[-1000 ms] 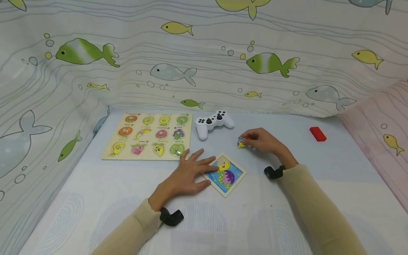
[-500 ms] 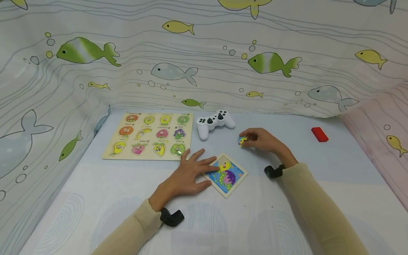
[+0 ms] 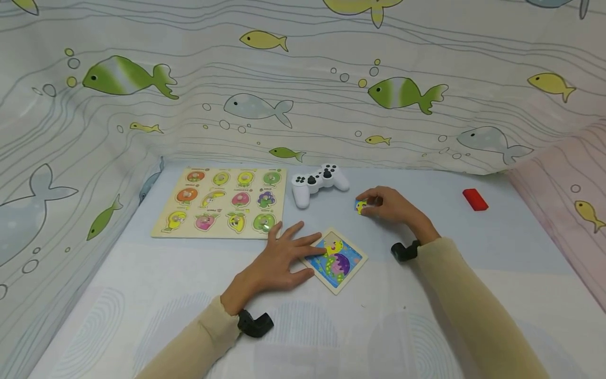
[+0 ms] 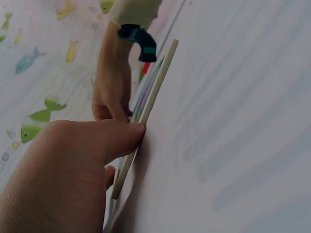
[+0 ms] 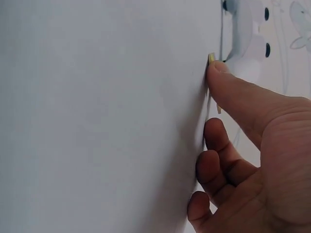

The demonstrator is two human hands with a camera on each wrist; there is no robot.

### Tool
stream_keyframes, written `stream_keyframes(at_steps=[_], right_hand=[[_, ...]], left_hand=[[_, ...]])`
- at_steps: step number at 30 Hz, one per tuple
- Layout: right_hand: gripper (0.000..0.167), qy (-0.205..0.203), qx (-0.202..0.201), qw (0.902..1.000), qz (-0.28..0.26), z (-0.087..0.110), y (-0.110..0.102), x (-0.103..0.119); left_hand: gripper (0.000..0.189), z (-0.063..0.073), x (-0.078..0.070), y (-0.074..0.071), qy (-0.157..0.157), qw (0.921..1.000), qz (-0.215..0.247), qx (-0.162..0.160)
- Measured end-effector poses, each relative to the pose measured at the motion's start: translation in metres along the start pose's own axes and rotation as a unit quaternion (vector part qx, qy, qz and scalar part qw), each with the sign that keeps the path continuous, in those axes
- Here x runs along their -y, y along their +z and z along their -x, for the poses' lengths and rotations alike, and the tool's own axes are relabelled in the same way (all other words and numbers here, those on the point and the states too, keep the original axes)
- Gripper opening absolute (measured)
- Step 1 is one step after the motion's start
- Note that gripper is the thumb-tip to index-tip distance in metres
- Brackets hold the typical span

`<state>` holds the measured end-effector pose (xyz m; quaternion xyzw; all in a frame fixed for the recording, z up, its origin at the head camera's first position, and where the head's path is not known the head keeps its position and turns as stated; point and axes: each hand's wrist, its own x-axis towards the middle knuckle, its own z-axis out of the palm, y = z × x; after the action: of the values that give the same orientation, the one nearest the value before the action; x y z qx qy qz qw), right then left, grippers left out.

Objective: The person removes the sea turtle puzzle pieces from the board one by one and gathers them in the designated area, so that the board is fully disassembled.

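My left hand (image 3: 281, 263) lies with spread fingers on a small square puzzle board (image 3: 350, 273) with a pale wooden frame. Its picture shows a yellow-headed creature with a purple shell on blue, and one spot near the top corner is bare. In the left wrist view, the thumb touches the edge of that board (image 4: 156, 92). My right hand (image 3: 393, 205) pinches a small blue-and-yellow puzzle piece (image 3: 360, 207) at the tabletop, beyond the board and to its right. Only a thin yellow edge of the piece (image 5: 211, 57) shows beside the thumb in the right wrist view.
A larger wooden board (image 3: 220, 208) with fruit-shaped pieces lies at the back left, close to my left fingertips. Between it and my right hand sits a white game controller (image 3: 319, 183). A red block (image 3: 475, 199) lies far right. Fish-patterned cloth walls (image 3: 326, 126) surround the table.
The piece in my right fingers has turned, its blue part going from the top toward the left. My right hand has shifted only slightly. My left hand and the small board stay put.
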<state>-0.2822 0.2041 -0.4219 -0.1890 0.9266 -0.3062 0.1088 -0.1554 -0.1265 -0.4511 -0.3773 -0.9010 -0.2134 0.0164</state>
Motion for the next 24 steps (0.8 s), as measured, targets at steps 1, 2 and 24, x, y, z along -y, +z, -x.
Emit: stream_keyframes(at_steps=[1,2,24], right_hand=[[0.038,0.003,0.0,1.0,0.001,-0.002,-0.001,-0.001],[0.038,0.008,0.0,1.0,0.001,-0.003,-0.001,-0.001],[0.042,0.052,-0.012,0.9983,0.021,-0.034,-0.008,-0.003]], left_hand=[[0.047,0.0,0.0,0.0,-0.001,1.0,0.0,0.0],[0.047,0.0,0.0,0.0,-0.001,1.0,-0.001,0.001],[0.048,-0.001,-0.001,-0.001,-0.016,0.9997,-0.002,0.016]])
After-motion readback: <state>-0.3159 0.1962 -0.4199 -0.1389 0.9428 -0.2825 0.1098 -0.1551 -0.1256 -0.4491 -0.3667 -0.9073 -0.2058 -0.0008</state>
